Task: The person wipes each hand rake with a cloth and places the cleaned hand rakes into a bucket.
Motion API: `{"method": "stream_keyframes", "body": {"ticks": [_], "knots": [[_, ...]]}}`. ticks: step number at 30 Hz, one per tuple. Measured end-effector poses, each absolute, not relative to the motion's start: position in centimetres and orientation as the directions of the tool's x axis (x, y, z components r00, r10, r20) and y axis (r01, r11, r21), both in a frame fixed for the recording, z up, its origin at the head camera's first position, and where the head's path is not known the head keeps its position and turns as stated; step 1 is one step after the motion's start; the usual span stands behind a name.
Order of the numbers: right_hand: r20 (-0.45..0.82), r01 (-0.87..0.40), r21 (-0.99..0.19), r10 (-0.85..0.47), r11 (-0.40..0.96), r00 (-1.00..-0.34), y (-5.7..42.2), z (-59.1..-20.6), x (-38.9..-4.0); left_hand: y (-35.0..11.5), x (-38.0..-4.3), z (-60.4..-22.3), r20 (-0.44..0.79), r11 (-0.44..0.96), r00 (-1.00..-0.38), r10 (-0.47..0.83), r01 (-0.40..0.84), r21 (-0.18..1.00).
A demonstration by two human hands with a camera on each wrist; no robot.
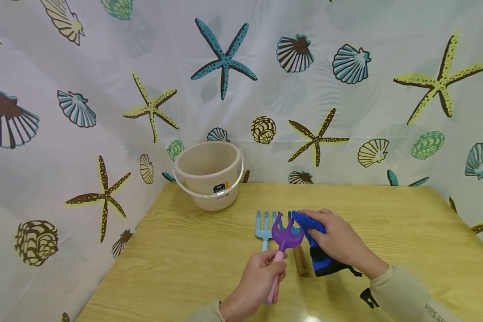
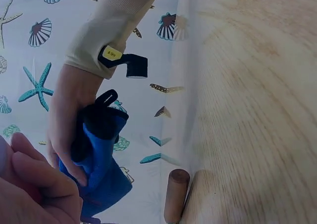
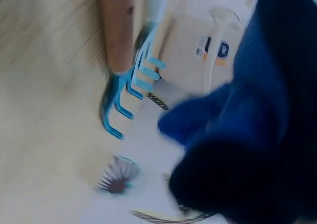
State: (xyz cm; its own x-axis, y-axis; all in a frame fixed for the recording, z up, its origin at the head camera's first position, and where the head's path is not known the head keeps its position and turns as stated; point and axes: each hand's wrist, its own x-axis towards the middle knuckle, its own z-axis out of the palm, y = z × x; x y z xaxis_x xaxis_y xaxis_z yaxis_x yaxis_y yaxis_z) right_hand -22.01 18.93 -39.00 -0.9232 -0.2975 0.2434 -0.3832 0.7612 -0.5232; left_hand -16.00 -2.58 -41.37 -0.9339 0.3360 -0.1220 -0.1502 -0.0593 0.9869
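My left hand point(image 1: 257, 277) grips the pink handle of a small toy rake with a purple head point(image 1: 286, 238), tines up, held above the table. My right hand point(image 1: 340, 237) holds a blue cloth point(image 1: 310, 222) with dark trim, its edge right at the purple tines. The cloth point(image 2: 104, 159) hangs folded from the right fingers in the left wrist view. Below lie a light blue rake point(image 1: 264, 231) and a darker blue rake point(image 3: 120, 97) with a wooden handle point(image 1: 300, 261). The purple head partly hides the darker one.
A beige bucket point(image 1: 207, 190) with a white handle stands at the back left of the wooden table point(image 1: 165, 259). A white curtain point(image 1: 265, 98) printed with starfish and shells surrounds the table's back and sides. A black camera mount point(image 2: 136, 65) sits on the right wrist.
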Motion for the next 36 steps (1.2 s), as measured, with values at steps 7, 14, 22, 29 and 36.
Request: {"method": "stream_keyframes", "body": {"ticks": [7, 14, 22, 29, 36], "knots": [[0.500, -0.489, -0.007, -0.420, 0.872, -0.757, 15.9, -39.6, -18.7, -2.6, -16.3, -41.3, -0.118, 0.000, -0.940, 0.321, -0.124, 0.992], [0.465, -0.562, 0.144, -0.558, 0.814, -0.688, 14.1, -39.2, -16.7, -2.8, -16.2, -41.9, -0.101, 0.058, -0.928, 0.359, -0.086, 0.995], [0.396, -0.576, 0.207, -0.606, 0.791, -0.690, 13.7, -37.5, -18.3, -2.5, -15.7, -42.2, -0.078, 0.141, -0.923, 0.378, -0.026, 0.990], [0.327, -0.572, 0.195, -0.603, 0.797, -0.728, 13.7, -36.9, -19.5, -2.3, -15.6, -42.3, -0.123, 0.166, -0.909, 0.398, -0.060, 0.984], [0.268, -0.630, 0.166, -0.649, 0.759, -0.712, 13.2, -36.2, -18.4, -2.4, -15.7, -42.5, -0.106, 0.201, -0.912, 0.395, -0.027, 0.979]]}}
